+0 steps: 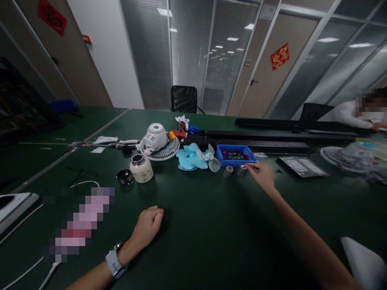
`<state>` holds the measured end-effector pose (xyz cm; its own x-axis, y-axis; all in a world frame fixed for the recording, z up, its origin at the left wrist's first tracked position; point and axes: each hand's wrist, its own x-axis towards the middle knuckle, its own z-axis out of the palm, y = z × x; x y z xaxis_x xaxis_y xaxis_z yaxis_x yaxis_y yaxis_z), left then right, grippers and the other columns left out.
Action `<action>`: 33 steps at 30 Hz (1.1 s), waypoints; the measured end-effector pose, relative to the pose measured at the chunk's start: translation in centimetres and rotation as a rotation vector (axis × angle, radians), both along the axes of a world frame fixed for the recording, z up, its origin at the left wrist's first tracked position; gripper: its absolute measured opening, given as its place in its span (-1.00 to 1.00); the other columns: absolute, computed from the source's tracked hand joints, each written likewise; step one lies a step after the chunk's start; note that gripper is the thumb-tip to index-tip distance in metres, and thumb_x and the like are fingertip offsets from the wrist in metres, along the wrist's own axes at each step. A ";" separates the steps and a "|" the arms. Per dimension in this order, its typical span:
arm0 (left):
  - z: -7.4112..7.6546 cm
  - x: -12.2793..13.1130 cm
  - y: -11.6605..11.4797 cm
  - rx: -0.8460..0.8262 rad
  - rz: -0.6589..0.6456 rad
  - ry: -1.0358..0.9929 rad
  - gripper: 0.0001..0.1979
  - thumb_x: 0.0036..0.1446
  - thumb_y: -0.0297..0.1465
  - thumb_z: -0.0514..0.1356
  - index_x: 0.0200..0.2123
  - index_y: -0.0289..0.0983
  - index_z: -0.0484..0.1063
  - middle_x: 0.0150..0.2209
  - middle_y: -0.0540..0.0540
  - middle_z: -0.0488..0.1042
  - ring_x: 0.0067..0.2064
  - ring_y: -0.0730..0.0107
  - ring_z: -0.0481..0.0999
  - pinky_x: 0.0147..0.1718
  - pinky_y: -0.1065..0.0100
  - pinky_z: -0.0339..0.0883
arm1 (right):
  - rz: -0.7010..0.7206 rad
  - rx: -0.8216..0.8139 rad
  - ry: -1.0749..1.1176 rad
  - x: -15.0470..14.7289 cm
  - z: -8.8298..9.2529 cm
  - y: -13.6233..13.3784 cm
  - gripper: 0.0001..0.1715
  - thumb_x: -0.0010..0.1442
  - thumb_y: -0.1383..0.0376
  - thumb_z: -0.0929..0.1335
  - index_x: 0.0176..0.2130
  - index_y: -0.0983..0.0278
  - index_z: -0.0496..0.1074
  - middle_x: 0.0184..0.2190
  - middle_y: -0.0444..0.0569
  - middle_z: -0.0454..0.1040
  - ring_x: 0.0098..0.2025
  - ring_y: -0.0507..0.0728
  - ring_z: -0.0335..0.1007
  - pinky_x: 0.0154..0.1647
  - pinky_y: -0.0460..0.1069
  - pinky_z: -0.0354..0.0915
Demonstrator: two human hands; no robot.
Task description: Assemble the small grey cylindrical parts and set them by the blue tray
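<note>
My right hand [262, 175] reaches far out over the green table [211, 241], its fingertips pinched on a small grey cylinder [242, 169] just in front of a blue tray [236, 155]. A second small grey cylinder [228, 170] lies to its left. My left hand [148, 225] rests on the table near me, curled into a loose fist with nothing visible in it; a watch [115, 262] is on that wrist. Light-blue fan blades [190, 158] and clear blades [211, 159] lie left of the tray.
A white fan motor on a round grille [159, 145], a cream jar [141, 168] with a dark lid [125, 176] beside it, black power strips [256, 139], a grey packet [303, 166], cables at left. Another person [356, 112] sits at the far right by another fan grille [347, 159].
</note>
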<state>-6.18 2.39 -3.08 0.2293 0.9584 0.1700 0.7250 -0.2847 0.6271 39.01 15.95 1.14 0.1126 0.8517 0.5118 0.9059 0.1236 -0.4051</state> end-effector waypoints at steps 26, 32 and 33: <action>0.2 0.1 -0.1 0.040 -0.045 0.029 -0.63 0.17 -0.39 -0.11 -0.69 -0.21 0.09 -0.66 0.04 0.16 -0.53 0.35 0.29 -0.40 0.31 0.13 | 0.296 -0.200 0.443 -7.0 -3.5 0.7 -0.30 0.01 0.06 0.45 0.07 0.32 0.35 -0.12 0.15 0.54 -0.12 0.25 0.51 -0.02 0.22 0.40; 0.8 0.2 -0.3 0.054 -0.079 -0.038 -0.61 0.21 -0.39 -0.15 -0.68 -0.20 0.07 -0.66 0.03 0.17 -0.54 0.38 0.26 -0.48 0.35 0.15 | 0.388 -0.321 0.695 -6.8 -3.9 -1.2 -0.45 -0.06 0.04 0.49 -0.16 0.32 0.44 -0.20 0.12 0.58 -0.15 0.22 0.54 -0.02 0.18 0.42; 1.0 0.2 -0.4 0.066 -0.091 -0.064 -0.60 0.22 -0.39 -0.15 -0.68 -0.20 0.08 -0.65 0.02 0.19 -0.53 0.37 0.27 -0.48 0.35 0.16 | 0.422 -0.350 0.706 -7.4 -3.7 -2.4 -0.47 -0.04 0.06 0.49 -0.15 0.31 0.44 -0.19 0.10 0.58 -0.14 0.21 0.54 -0.01 0.18 0.41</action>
